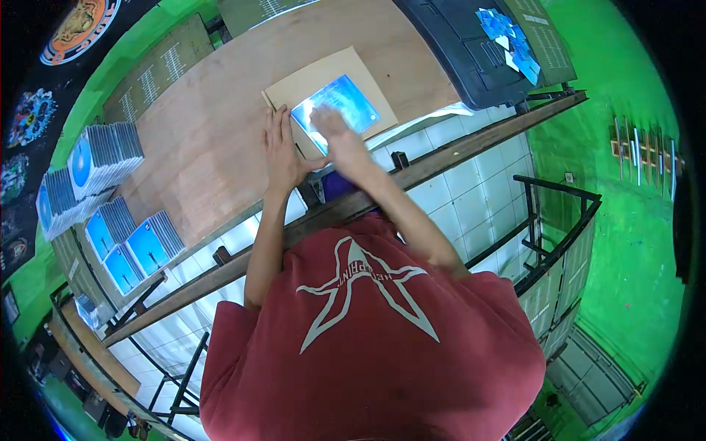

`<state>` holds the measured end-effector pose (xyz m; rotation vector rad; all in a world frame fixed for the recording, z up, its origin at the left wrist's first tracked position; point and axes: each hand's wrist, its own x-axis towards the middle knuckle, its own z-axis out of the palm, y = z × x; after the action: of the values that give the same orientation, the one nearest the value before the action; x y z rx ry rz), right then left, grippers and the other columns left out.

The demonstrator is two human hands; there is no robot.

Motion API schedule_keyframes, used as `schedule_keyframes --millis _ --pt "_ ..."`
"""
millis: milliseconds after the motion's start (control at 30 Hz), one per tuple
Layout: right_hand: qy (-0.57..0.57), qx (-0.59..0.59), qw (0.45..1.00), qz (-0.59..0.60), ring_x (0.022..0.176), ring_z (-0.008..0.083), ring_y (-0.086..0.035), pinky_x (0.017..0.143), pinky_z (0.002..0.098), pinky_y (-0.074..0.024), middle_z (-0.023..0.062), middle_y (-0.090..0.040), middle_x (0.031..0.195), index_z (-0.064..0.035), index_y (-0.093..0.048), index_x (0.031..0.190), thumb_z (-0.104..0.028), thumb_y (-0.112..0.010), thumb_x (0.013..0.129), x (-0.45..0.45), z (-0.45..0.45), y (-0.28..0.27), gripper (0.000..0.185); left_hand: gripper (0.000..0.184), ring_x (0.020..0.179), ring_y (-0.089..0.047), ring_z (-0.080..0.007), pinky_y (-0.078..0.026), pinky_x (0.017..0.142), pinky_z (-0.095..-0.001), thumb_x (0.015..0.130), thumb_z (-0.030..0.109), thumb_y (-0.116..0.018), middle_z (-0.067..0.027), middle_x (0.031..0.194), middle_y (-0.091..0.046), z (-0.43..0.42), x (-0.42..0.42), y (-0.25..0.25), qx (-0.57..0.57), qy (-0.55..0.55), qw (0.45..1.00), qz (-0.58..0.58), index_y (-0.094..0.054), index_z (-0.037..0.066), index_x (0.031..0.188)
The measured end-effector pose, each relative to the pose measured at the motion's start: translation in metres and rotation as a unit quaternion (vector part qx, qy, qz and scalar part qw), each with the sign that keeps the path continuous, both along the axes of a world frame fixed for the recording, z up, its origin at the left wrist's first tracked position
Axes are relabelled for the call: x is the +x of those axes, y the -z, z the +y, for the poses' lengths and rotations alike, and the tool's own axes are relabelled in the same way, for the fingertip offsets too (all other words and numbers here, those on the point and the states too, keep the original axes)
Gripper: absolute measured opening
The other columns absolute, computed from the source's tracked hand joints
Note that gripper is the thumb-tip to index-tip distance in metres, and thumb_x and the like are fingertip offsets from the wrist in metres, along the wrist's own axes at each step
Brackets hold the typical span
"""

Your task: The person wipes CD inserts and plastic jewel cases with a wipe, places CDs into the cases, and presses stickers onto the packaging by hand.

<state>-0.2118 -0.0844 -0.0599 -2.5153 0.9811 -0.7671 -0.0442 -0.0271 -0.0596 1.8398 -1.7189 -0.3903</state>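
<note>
Wooden tabletop [198, 147]: one cardboard piece [294, 92], one blue sheet [357, 103] atop, two hands [283, 156] [343, 141].

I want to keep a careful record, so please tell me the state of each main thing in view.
Brown board: flat on the table.
Blue sheet: flat on the board, partly covered.
Left hand: open, at the board's left edge.
Right hand: over the sheet, blurred; grip unclear.
Blue-faced pieces: stacked at left.
Blue scraps: scattered on the black panel.
</note>
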Motion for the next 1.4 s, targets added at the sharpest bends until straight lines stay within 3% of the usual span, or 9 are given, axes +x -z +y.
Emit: schedule_keyframes --millis 133,333,667,733,1000,1100,1233,1333,1400 --pt "-0.072 0.095 0.993 -0.025 0.144 0.0365 -0.046 0.121 0.0483 -0.0369 0.0155 -0.056 0.149 -0.004 -0.062 0.137 0.002 -0.062 0.083 0.0 0.016 -0.025 0.054 0.13 0.157 -0.02 -0.0382 -0.022 0.119 -0.0667 0.053 0.055 -0.095 -0.0144 0.163 -0.033 -0.001 0.001 0.005 -0.022 -0.001 1.0 -0.012 -0.035 0.002 0.155" --pt "0.094 0.02 0.995 -0.015 0.141 0.0394 -0.048 0.117 0.049 -0.0414 0.0188 -0.058 0.145 -0.004 -0.061 0.137 0.012 -0.053 0.081 -0.036 -0.062 -0.022 0.059 0.13 0.156 -0.02 -0.0393 -0.022 0.12 -0.0643 0.053 0.055 -0.096 -0.0163 0.162 -0.034 0.002 -0.004 -0.009 0.001 -0.005 1.0 0.002 -0.035 0.001 0.154" --pt "0.03 0.148 0.986 -0.063 0.14 0.0383 -0.051 0.116 0.0444 -0.0428 0.0208 -0.061 0.143 -0.0012 -0.065 0.133 0.013 -0.051 0.087 -0.06 0.045 -0.041 0.05 0.135 0.155 -0.021 -0.0439 -0.019 0.121 -0.066 0.051 0.056 -0.096 -0.0209 0.162 -0.032 0.0 -0.008 -0.015 0.028 -0.012 0.999 -0.022 -0.033 -0.002 0.154" --pt "0.144 0.258 0.939 -0.175 0.138 0.034 -0.055 0.115 0.039 -0.0423 0.0192 -0.064 0.14 -0.0017 -0.065 0.134 0.013 -0.051 0.09 -0.067 0.041 -0.055 0.049 0.143 0.155 -0.021 -0.0442 -0.019 0.119 -0.0692 0.048 0.061 -0.095 -0.025 0.163 -0.03 -0.002 -0.012 -0.027 0.039 -0.015 0.998 -0.044 -0.028 -0.002 0.158" --pt "0.331 0.323 0.804 -0.373 0.111 0.0221 -0.07 0.099 0.0315 -0.0525 0.0134 -0.071 0.127 0.0056 -0.066 0.131 0.008 -0.052 0.096 -0.108 0.004 -0.041 0.037 0.14 0.151 -0.025 -0.0465 -0.019 0.117 -0.0701 0.048 0.057 -0.096 -0.0277 0.156 -0.037 -0.067 -0.071 -0.035 -0.004 0.047 0.998 -0.051 -0.03 0.0 0.156" --pt "0.275 0.435 0.659 -0.549 0.101 0.0182 -0.072 0.088 0.0301 -0.0576 0.0137 -0.072 0.117 0.0096 -0.06 0.132 0.006 -0.054 0.095 -0.114 0.001 -0.053 0.038 0.138 0.149 -0.029 -0.0442 -0.021 0.115 -0.0699 0.048 0.055 -0.097 -0.0262 0.152 -0.04 -0.081 -0.08 -0.036 0.013 0.054 0.995 -0.083 -0.031 0.001 0.156" --pt "0.238 0.427 0.664 -0.566 0.101 0.0179 -0.072 0.09 0.0295 -0.0568 0.0132 -0.072 0.119 0.0087 -0.062 0.132 0.007 -0.054 0.095 -0.116 0.006 -0.064 0.037 0.137 0.145 -0.033 -0.0426 -0.024 0.114 -0.0665 0.046 0.047 -0.097 -0.0228 0.148 -0.042 -0.085 -0.076 -0.059 0.015 0.066 0.997 -0.047 -0.03 0.002 0.157" --pt "0.282 0.344 0.754 -0.483 0.104 0.018 -0.071 0.092 0.0304 -0.0553 0.0136 -0.072 0.12 0.0078 -0.065 0.129 0.005 -0.055 0.097 -0.107 0.007 -0.068 0.034 0.139 0.144 -0.033 -0.0422 -0.024 0.116 -0.0628 0.044 0.043 -0.096 -0.0225 0.149 -0.04 -0.078 -0.062 -0.076 -0.077 0.078 0.994 0.025 -0.027 0.002 0.158" --pt "0.255 0.181 0.884 -0.348 0.112 0.0182 -0.068 0.097 0.032 -0.053 0.0139 -0.072 0.122 0.0068 -0.067 0.127 0.004 -0.053 0.099 -0.094 0.017 -0.088 0.031 0.143 0.146 -0.03 -0.0433 -0.023 0.119 -0.0585 0.044 0.043 -0.096 -0.024 0.152 -0.038 -0.068 -0.05 -0.076 -0.091 0.082 0.992 0.035 -0.024 0.003 0.16"
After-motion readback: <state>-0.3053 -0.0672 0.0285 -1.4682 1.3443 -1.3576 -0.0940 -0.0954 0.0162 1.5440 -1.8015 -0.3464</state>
